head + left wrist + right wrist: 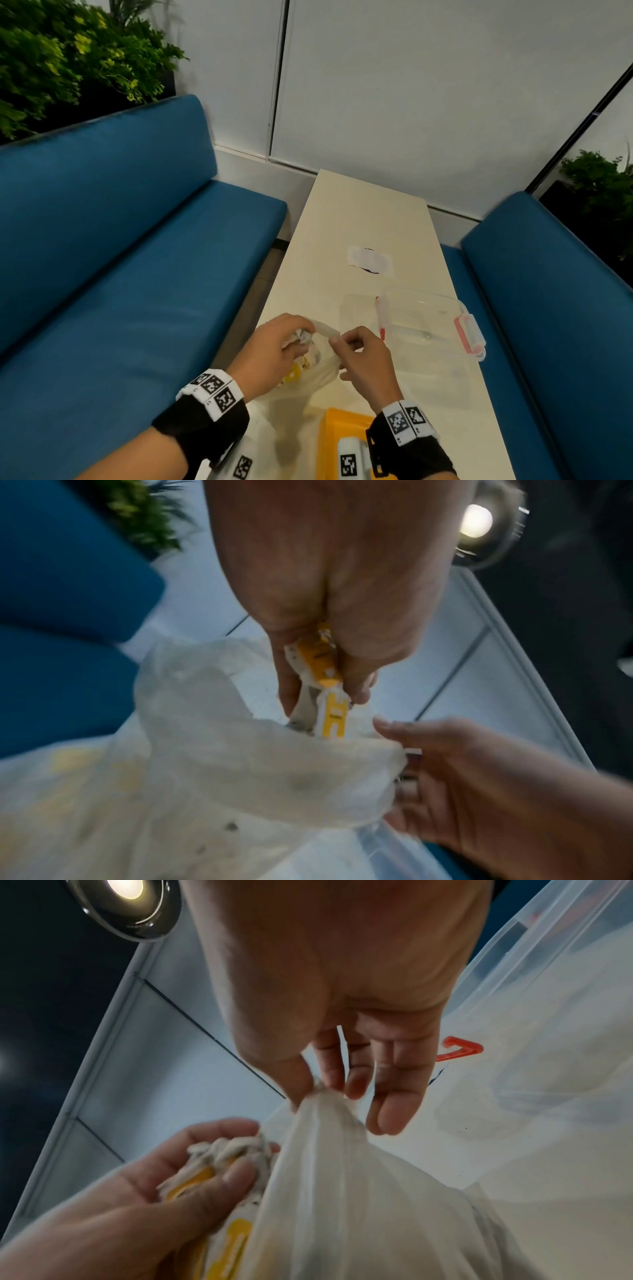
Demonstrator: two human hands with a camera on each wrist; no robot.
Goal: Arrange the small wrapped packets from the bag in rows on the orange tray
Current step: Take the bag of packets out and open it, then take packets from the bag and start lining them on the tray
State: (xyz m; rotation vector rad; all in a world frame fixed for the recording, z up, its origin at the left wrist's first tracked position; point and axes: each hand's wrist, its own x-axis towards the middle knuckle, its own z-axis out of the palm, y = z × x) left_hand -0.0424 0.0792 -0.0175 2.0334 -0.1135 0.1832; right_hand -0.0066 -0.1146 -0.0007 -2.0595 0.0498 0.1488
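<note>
A translucent white plastic bag (318, 373) sits on the table's near left, with yellow-and-white packets showing through it. My left hand (274, 346) is at the bag's mouth and grips a bunch of yellow-and-white wrapped packets (322, 666), seen again in the right wrist view as packets (219, 1153). My right hand (359, 356) pinches the bag's rim (318, 1096) between thumb and forefinger and holds the bag (260, 764) open. The orange tray (332, 442) lies at the near edge, partly hidden by my right wrist.
A clear plastic box (424, 322) with pink clasps and its clear lid (359, 315) lie right of the bag. A white sticker (370, 260) sits farther along the cream table (359, 212). Blue benches (120, 257) flank the table. A white tagged block (349, 459) lies on the tray.
</note>
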